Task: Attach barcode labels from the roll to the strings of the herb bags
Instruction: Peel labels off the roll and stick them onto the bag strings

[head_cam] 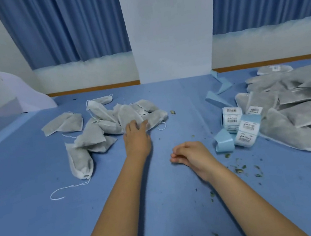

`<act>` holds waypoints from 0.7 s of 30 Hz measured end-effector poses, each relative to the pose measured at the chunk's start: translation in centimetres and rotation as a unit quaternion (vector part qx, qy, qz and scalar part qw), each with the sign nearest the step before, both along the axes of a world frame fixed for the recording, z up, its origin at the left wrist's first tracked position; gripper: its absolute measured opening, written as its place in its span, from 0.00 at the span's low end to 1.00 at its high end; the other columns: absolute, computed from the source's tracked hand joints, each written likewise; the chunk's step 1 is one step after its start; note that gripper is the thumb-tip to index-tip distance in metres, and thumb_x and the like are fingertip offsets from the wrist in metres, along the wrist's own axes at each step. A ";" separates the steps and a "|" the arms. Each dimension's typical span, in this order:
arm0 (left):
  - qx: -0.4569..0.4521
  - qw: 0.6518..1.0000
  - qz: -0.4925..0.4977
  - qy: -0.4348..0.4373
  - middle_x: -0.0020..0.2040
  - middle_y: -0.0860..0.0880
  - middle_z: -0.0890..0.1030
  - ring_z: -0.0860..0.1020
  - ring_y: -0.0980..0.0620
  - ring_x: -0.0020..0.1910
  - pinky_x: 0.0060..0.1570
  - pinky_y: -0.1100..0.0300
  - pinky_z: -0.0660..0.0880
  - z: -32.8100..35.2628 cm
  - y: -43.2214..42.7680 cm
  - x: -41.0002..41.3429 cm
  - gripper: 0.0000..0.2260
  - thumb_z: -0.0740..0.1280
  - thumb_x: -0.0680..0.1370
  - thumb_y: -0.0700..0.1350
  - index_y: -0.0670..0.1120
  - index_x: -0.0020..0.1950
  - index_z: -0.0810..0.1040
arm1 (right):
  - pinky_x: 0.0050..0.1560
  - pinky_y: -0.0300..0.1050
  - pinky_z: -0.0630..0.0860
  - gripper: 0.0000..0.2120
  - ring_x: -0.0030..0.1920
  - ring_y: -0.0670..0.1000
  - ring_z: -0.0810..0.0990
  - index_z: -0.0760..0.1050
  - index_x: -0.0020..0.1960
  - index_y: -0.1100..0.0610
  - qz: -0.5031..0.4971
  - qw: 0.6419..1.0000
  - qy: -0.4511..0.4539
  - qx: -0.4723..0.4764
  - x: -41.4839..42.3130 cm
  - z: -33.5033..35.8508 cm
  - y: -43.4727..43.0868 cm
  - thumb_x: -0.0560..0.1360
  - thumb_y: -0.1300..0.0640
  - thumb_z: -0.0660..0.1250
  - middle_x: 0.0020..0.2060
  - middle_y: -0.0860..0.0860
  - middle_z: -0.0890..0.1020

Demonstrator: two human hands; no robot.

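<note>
Bare arms (122,202) over the blue counter (45,223).
Left hand (136,134), fingers straight, touches a grey cloth herb bag (154,119); right hand (190,154) lies loosely curled, empty.

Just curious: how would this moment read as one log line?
left hand: on bags | right hand: idle, empty | roll: untouched

The labelled pile of bags (297,97) runs off the right edge, so its full extent is unseen, and its nearest bag (284,133) is smeared by blur. Print on the label roll (239,126) is too small to read. In the unlabelled pile (99,125), lower bags lie partly hidden under upper ones. The left hand (136,134) touches it, but its fingertips blur into the pale cloth, so whether they pinch a bag cannot be told. The left forearm (112,204) and right forearm (252,204) are cut off by the bottom edge.
</note>
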State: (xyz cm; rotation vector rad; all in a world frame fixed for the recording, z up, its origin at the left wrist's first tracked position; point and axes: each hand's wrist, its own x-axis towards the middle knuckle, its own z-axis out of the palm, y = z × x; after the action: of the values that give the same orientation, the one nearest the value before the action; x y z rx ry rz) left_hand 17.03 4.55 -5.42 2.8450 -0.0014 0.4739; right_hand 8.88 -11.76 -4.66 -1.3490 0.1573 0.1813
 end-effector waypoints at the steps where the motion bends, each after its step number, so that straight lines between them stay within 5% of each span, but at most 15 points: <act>1: 0.036 0.999 0.011 0.016 0.75 0.38 0.58 0.60 0.39 0.72 0.70 0.49 0.59 0.0 0.4 1.1 0.24 0.60 0.81 0.43 0.52 0.76 0.61 | 0.42 0.41 0.81 0.10 0.32 0.53 0.80 0.74 0.37 0.66 0.002 1.000 0.000 -0.004 0.1 -0.1 -0.1 0.75 0.73 0.61 0.31 0.58 0.78; 5: 0.052 0.991 0.060 0.107 0.74 0.32 0.57 0.63 0.33 0.70 0.70 0.48 0.60 -0.2 0.8 4.5 0.23 0.58 0.82 0.50 0.55 0.78 0.59 | 0.40 0.40 0.82 0.10 0.31 0.53 0.80 0.75 0.38 0.66 0.011 1.000 0.002 -0.002 0.5 -0.3 -0.4 0.76 0.72 0.61 0.31 0.57 0.79; 10: 0.016 0.996 0.080 0.036 0.63 0.37 0.68 0.70 0.35 0.60 0.62 0.48 0.66 -0.2 -0.4 4.0 0.20 0.64 0.79 0.55 0.45 0.66 0.72 | 0.42 0.40 0.82 0.09 0.32 0.52 0.81 0.76 0.39 0.65 0.016 1.000 0.008 0.008 0.6 -0.4 -0.5 0.76 0.71 0.61 0.31 0.57 0.80; 14: -0.200 0.979 0.047 0.002 0.55 0.41 0.71 0.74 0.38 0.51 0.57 0.48 0.70 0.4 -2.7 -0.1 0.21 0.59 0.79 0.63 0.45 0.52 0.75 | 0.35 0.36 0.76 0.10 0.30 0.48 0.78 0.75 0.39 0.60 -0.041 0.995 -0.071 -0.050 0.1 0.5 -0.3 0.76 0.70 0.61 0.33 0.55 0.80; 17: -0.348 0.930 0.025 -0.119 0.42 0.46 0.72 0.72 0.47 0.38 0.40 0.55 0.67 2.0 -4.3 -3.1 0.15 0.62 0.80 0.53 0.45 0.39 0.68 | 0.38 0.33 0.73 0.12 0.37 0.40 0.77 0.75 0.42 0.53 -0.119 0.952 -0.241 -0.146 -1.0 2.2 -1.0 0.73 0.70 0.64 0.41 0.50 0.80; 21: -0.505 0.850 -0.070 -0.132 0.28 0.55 0.59 0.56 0.56 0.28 0.30 0.60 0.56 4.8 -7.8 -6.2 0.19 0.64 0.76 0.39 0.51 0.32 0.57 | 0.44 0.30 0.72 0.30 0.58 0.44 0.71 0.67 0.68 0.54 -0.093 0.899 -0.339 -0.262 -2.4 4.5 -4.5 0.70 0.73 0.67 0.66 0.51 0.65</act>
State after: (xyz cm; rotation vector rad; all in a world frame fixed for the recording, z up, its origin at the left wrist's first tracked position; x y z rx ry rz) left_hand 10.87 -3.28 -0.58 1.7169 -0.0091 0.5962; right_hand 6.53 -16.27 -0.20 -1.8443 -0.2767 -0.5347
